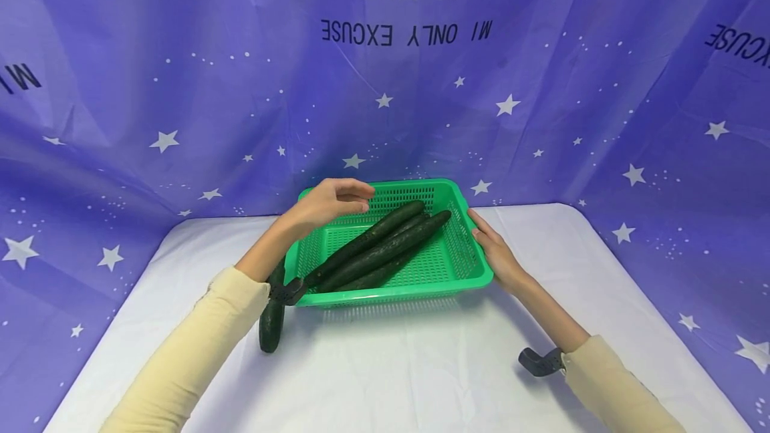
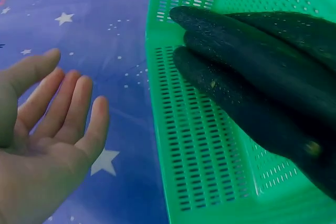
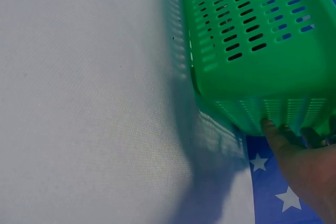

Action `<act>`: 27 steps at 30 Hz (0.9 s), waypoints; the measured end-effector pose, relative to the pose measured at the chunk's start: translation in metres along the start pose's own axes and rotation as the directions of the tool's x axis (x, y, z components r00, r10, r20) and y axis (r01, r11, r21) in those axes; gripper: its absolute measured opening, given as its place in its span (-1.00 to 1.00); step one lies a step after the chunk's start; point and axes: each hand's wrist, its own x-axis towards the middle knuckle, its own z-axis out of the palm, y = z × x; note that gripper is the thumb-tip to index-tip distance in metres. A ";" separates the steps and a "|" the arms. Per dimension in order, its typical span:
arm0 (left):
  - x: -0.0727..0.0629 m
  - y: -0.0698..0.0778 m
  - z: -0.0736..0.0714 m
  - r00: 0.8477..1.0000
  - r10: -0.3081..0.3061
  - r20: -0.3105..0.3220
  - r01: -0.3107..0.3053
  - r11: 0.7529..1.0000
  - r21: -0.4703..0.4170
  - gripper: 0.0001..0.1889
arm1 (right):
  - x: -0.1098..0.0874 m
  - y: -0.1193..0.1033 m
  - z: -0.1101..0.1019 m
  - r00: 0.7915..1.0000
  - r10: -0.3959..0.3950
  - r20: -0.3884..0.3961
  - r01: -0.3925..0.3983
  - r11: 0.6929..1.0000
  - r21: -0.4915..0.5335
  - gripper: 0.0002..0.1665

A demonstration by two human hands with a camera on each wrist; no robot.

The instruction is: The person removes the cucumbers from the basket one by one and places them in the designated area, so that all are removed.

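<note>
A green plastic basket [image 1: 394, 296] with slotted walls stands on the white table, and several dark green cucumbers [image 1: 391, 250] lie slantwise in it. My left hand [image 1: 337, 200] hovers over the basket's back left corner. Its fingers [image 2: 73, 108] are relaxed, slightly bent, and hold nothing in the left wrist view. At the basket's right end my right hand [image 1: 496, 252] holds the wall by the rim. In the right wrist view its fingertips [image 3: 269, 124] touch the outer wall; the rest is partly hidden. Another cucumber [image 1: 272, 326] lies outside, left of the basket, partly hidden by the left wrist.
White cloth covers the table [image 1: 421, 366]. A purple curtain [image 1: 385, 125] with stars and lettering hangs behind and along both sides. A black wrist mount [image 1: 289, 291] sits on the left wrist, and a similar mount [image 1: 539, 362] on the right.
</note>
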 end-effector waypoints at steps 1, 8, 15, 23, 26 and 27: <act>0.006 0.000 0.002 0.999 -0.005 0.032 0.005 1.000 -0.005 -0.59 | 0.000 0.000 0.000 1.000 -0.001 0.000 0.001 1.000 -0.001 -0.34; 0.040 -0.011 0.017 0.979 -0.029 0.201 0.038 0.999 -0.038 -0.57 | 0.001 -0.002 -0.001 1.000 0.003 -0.008 -0.003 1.000 -0.011 -0.35; 0.063 -0.025 0.035 0.952 -0.125 0.281 0.120 0.992 0.034 -0.50 | 0.002 -0.001 -0.002 1.000 0.008 -0.013 -0.008 1.000 -0.012 -0.34; 0.074 -0.037 0.048 0.923 -0.237 0.304 0.212 0.971 0.114 -0.44 | 0.001 -0.001 0.000 1.000 0.004 -0.006 -0.004 1.000 0.007 -0.33; 0.075 -0.039 0.050 0.914 -0.257 0.314 0.228 0.965 0.128 -0.42 | 0.001 -0.001 0.000 1.000 0.006 -0.011 -0.006 1.000 -0.003 -0.33; 0.076 -0.040 0.050 0.912 -0.262 0.317 0.232 0.964 0.128 -0.41 | 0.000 0.000 0.000 1.000 0.007 -0.012 -0.007 1.000 -0.005 -0.33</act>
